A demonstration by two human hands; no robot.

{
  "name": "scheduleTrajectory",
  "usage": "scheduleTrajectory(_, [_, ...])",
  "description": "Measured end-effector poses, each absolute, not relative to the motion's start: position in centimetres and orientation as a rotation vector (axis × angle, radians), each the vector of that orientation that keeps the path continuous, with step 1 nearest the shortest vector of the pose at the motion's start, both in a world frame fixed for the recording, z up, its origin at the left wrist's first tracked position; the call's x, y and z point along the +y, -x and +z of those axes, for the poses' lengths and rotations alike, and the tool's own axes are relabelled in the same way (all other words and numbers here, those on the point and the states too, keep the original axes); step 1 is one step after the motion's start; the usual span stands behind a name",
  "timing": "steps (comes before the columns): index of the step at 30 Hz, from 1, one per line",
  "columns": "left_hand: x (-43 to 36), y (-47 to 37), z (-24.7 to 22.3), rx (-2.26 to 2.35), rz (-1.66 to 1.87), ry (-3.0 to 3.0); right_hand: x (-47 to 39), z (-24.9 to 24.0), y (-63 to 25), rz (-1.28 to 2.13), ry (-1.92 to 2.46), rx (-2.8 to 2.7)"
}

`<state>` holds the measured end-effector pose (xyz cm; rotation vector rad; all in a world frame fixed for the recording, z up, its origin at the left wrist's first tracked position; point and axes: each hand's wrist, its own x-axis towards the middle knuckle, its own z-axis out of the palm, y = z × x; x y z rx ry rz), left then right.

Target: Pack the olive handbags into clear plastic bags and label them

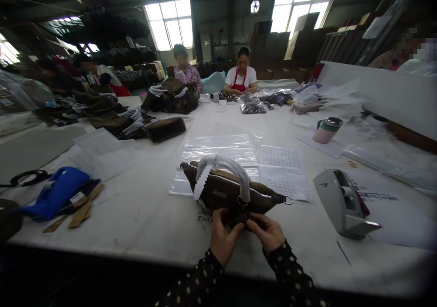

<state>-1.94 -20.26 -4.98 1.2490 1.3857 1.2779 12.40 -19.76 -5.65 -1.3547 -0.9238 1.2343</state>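
Bag (226, 191) is set near tabletop (153, 216) front edge; dark fitting (241, 217) pinched by left hand (222, 236) and right hand (269, 232), both nearly closed. Apparently being adjusted; steady pinch needed.

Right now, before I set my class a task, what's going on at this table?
A person's left hand and right hand hold a small dark piece at the front of a bag. The bag rests on the table, its handles wrapped in white, with clear plastic behind it. A tape dispenser stands to the right; more bags lie farther off to the left.
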Motion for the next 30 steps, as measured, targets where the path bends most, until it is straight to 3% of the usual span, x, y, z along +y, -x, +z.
scheduleTrajectory(6, [-19.8, 0.5, -6.4, 1.104, 0.978, -1.222, -17.3, -5.7, -13.4, 1.43, 1.285, -0.84])
scheduleTrajectory(15, [-18.5, -1.3, -7.3, 0.966, 1.177, -0.987, -14.9, -4.5, -14.4, 1.677, 1.184, -0.899])
scheduleTrajectory(19, [-18.8, 0.7, -5.5, 0.922, 1.15, -0.759, -14.2, -3.8, -14.7, 1.716, 1.26, -1.053])
scheduleTrajectory(25, [-20.4, 3.4, -1.2, 1.092, 1.087, -1.388, -14.1, -2.9, -13.0, 1.576, 1.304, -1.108])
scheduleTrajectory(30, [-21.8, 3.1, -2.0, 1.133, 1.031, -1.713, -14.4, -2.2, -11.5, 1.568, 1.311, -0.972])
